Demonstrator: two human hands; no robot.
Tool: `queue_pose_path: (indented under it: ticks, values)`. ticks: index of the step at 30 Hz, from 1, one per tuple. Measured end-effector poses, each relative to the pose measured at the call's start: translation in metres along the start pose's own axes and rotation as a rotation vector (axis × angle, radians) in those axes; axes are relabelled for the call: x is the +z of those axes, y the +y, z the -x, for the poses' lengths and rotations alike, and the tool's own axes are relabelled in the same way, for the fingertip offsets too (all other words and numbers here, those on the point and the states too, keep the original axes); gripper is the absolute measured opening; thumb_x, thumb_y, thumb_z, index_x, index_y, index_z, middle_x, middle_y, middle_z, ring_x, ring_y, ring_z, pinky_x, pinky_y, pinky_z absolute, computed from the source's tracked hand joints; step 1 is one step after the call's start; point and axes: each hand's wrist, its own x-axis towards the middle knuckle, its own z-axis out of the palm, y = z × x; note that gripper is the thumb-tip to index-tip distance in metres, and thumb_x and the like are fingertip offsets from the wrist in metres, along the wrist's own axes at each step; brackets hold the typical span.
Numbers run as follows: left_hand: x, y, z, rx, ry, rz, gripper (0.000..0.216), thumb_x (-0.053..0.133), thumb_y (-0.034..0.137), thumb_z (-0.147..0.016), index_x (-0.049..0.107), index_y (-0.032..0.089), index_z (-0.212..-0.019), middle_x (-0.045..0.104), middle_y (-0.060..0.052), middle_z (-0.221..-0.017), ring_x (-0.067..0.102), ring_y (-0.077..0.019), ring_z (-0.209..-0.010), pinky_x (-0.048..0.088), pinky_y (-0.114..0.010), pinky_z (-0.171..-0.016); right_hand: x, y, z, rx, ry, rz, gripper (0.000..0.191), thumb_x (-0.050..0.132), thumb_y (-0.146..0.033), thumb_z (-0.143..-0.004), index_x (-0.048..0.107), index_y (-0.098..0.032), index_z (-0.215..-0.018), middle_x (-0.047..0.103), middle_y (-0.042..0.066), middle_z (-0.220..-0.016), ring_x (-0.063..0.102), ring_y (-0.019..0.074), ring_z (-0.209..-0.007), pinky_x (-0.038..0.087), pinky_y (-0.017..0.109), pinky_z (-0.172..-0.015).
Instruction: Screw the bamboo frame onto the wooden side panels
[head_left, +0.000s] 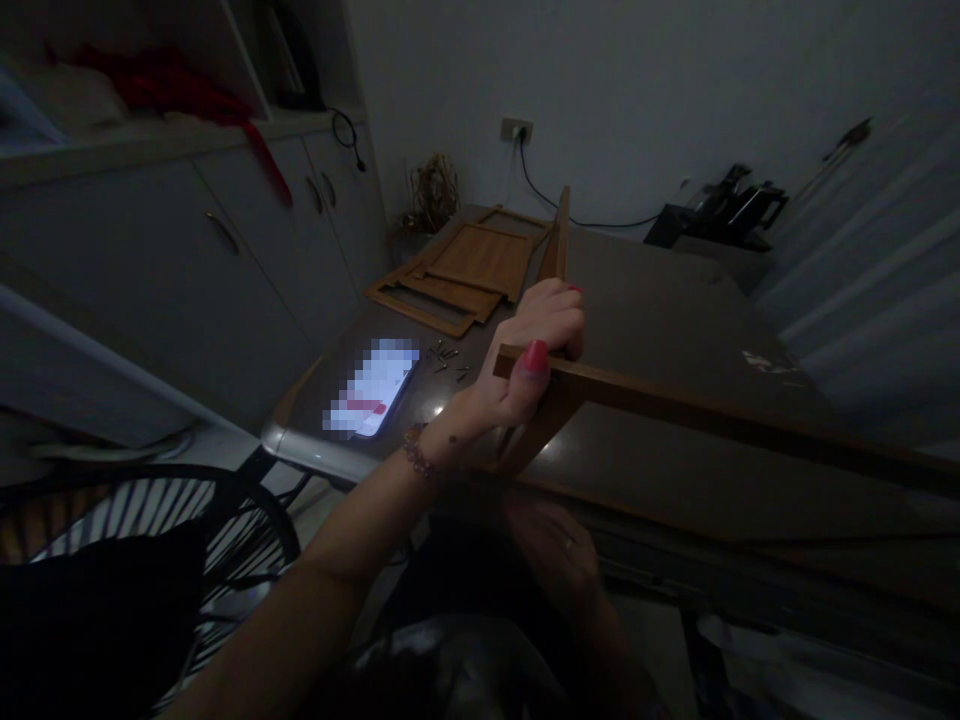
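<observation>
My left hand (536, 335), with red nails and a beaded bracelet at the wrist, is closed around the corner of a wooden frame (675, 400). Its thumb lies over the end of the upper bar. A thin wooden board (556, 240) stands upright just beyond the knuckles; how it joins the frame is hidden. Below the frame, at the near table edge, my right hand (559, 550) wears a ring and sits in shadow by the lower wooden bar. The fingertips there are too dark to make out. Several small screws (446, 355) lie left of my left hand.
On the brown table (637, 290) lie flat slatted wooden panels (472, 265) and a lit phone (375, 388). A black wire chair (240, 540) stands at lower left, near white cabinets (247, 230). At the far right are a dark kettle (757, 210) and a cord along the wall.
</observation>
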Motion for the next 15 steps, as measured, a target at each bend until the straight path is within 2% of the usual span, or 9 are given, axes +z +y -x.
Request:
queue_pose_path:
  ticks: [10,15]
  values:
    - [0.0023,-0.0050,0.0032,0.005,0.015,0.023,0.060,-0.003,0.053,-0.096,0.036,0.023,-0.062,0.044,-0.002,-0.062,0.054,-0.0208,-0.070,0.044,-0.047,-0.085,-0.0014,-0.0024,-0.0046,0.018,-0.003,-0.076,0.056,0.049,-0.007,-0.094,0.038,-0.023,-0.147,0.073,0.006,-0.112,0.070,0.0171,-0.102,0.058,0.030,-0.092]
    - [0.0019,-0.0022,0.0005,0.012,-0.004,-0.005,0.064,-0.005,0.053,-0.096,0.040,0.023,-0.062,0.041,-0.002,-0.061,0.053,-0.0210,-0.069,0.042,-0.047,-0.086,-0.0002,-0.0006,-0.0032,-0.016,0.025,-0.004,0.054,0.050,-0.009,-0.094,0.040,-0.021,-0.145,0.074,0.007,-0.111,0.070,0.0175,-0.102,0.057,0.031,-0.094]
